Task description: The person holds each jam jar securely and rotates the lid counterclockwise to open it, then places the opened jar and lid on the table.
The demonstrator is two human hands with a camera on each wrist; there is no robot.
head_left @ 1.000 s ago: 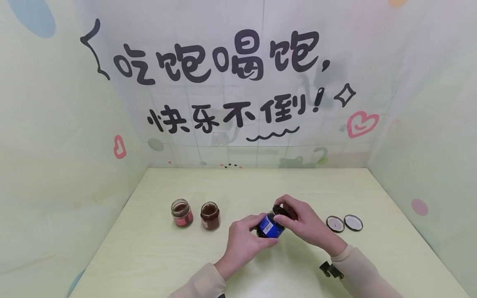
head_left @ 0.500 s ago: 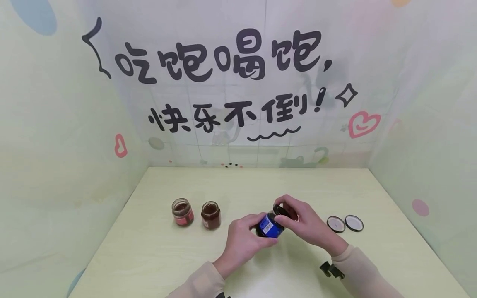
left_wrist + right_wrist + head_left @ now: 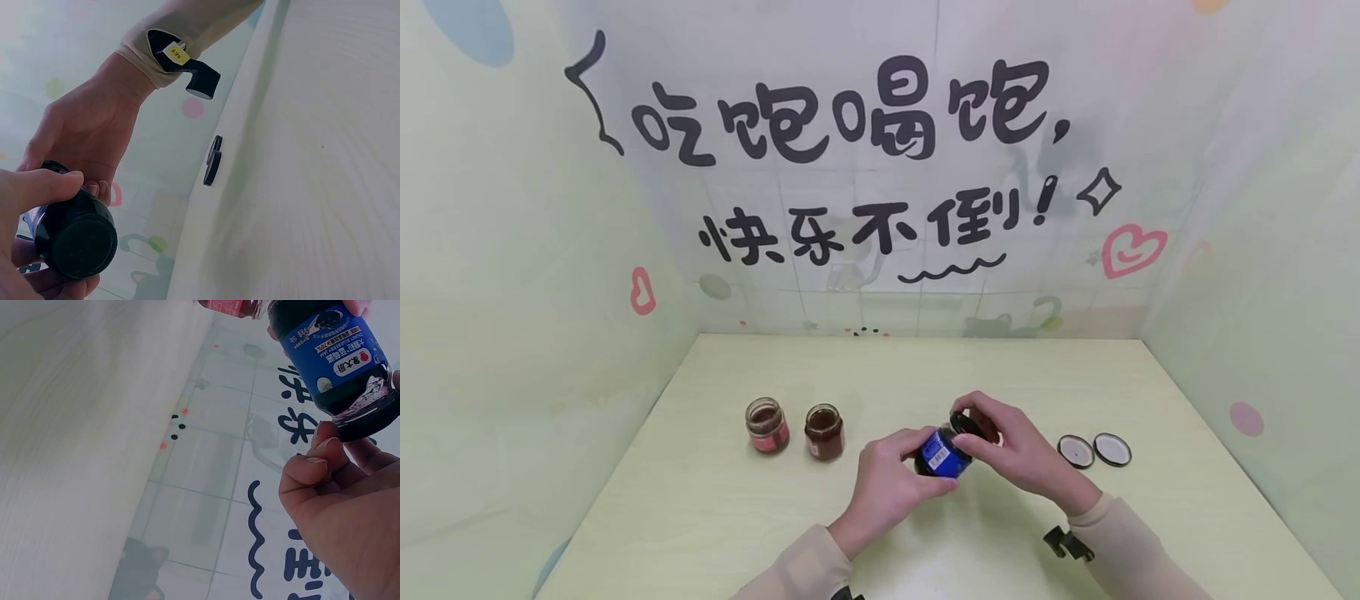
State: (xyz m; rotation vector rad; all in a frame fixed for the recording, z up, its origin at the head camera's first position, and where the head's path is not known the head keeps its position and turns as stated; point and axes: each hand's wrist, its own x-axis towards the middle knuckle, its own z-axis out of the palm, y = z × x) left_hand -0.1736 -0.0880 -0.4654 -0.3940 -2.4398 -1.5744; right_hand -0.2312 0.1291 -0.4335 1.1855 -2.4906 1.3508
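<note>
A blueberry jam jar [image 3: 942,454] with a blue label is held tilted above the table, its mouth end towards the right. My left hand [image 3: 887,479] grips the jar body, thumb on the near side. The jar's black lid [image 3: 967,425] is pinched between the thumb and fingers of my right hand [image 3: 1011,446]. In the right wrist view the lid [image 3: 370,419] sits at the jar's mouth, with clear glass showing beside it; whether it is loose I cannot tell. The left wrist view shows the jar's dark base [image 3: 81,244].
Two lidless jars stand on the table [image 3: 700,517] to the left: one with a pink-red label [image 3: 767,427], the other holding dark red-brown contents [image 3: 824,433]. Two lids [image 3: 1076,451] lie upside down, side by side, on the right. Printed walls enclose the table's back and sides.
Almost nothing differs: both hands keep their hold on the jar and lid in the same place. The head view has shifted very slightly.
</note>
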